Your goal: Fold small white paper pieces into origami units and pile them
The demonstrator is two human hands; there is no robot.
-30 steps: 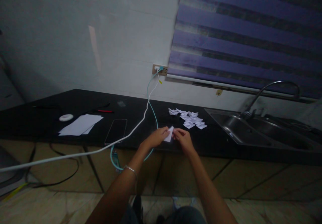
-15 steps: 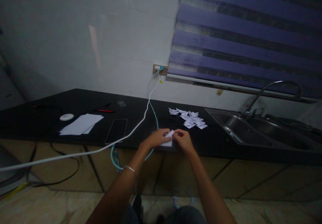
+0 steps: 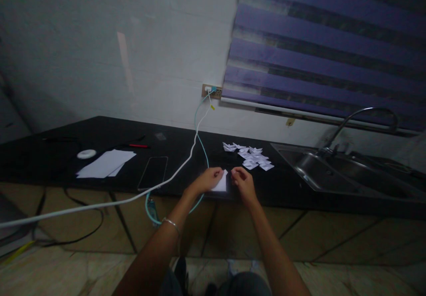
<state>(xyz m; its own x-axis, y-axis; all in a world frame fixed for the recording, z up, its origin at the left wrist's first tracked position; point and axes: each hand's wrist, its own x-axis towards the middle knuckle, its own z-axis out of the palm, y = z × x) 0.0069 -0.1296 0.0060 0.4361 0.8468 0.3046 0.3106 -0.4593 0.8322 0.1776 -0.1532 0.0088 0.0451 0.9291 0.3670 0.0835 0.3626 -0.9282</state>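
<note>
A small folded sheet of white paper (image 3: pixel 221 185) lies at the counter's front edge, between my two hands. My left hand (image 3: pixel 211 179) is closed on its left side, thumb and fingers at the upper edge. Just right of the paper, my right hand (image 3: pixel 242 181) is held apart from it, fingers loosely curled with a small gap to the thumb and nothing seen in them. Behind the right hand, several folded white paper boats (image 3: pixel 254 157) sit in a cluster on the black counter.
To the left lie a stack of white paper (image 3: pixel 105 163), a white roll (image 3: pixel 86 154), a red pen (image 3: pixel 139 146) and a phone (image 3: pixel 153 172). A white cable (image 3: pixel 179 168) crosses from the wall socket (image 3: pixel 212 91) over the counter. The steel sink (image 3: pixel 319 171) is at right.
My right hand has let go of the paper and drawn slightly to the right. The left hand stays on the paper, more of which now shows.
</note>
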